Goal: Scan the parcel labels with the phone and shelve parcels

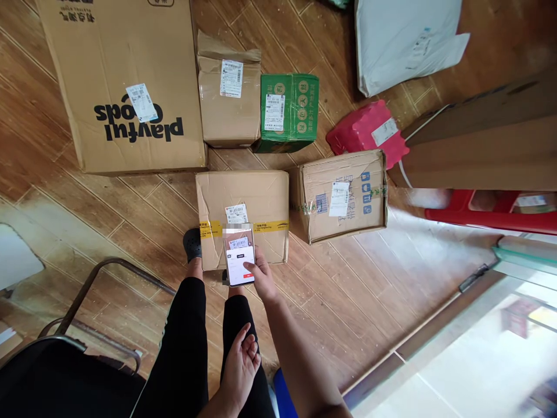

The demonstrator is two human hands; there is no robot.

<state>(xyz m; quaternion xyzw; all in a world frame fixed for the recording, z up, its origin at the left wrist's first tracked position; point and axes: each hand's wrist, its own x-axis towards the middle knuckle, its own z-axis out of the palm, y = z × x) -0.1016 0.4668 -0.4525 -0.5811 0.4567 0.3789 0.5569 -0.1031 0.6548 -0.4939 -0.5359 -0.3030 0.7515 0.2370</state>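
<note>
My right hand (264, 277) is closed around a smartphone (240, 264), its thumb over the lower part of the lit screen. On that screen are a camera picture of a label and a white panel with a red button. Beneath the phone, by my feet, sits a cardboard box (265, 194) with yellow printed tape across it and a white shipping label (236, 213) on top. My left hand (241, 367) hangs in front of my legs, palm turned up. Its fingers are loosely bent and hold nothing.
Labelled parcels lie around: a large carton (100, 64), a brown box (230, 119), a green box (291, 110), a printed box (343, 197), a pink package (368, 130) and a white bag (404, 46). A metal-framed chair (82, 290) stands left, a red stool (487, 212) right.
</note>
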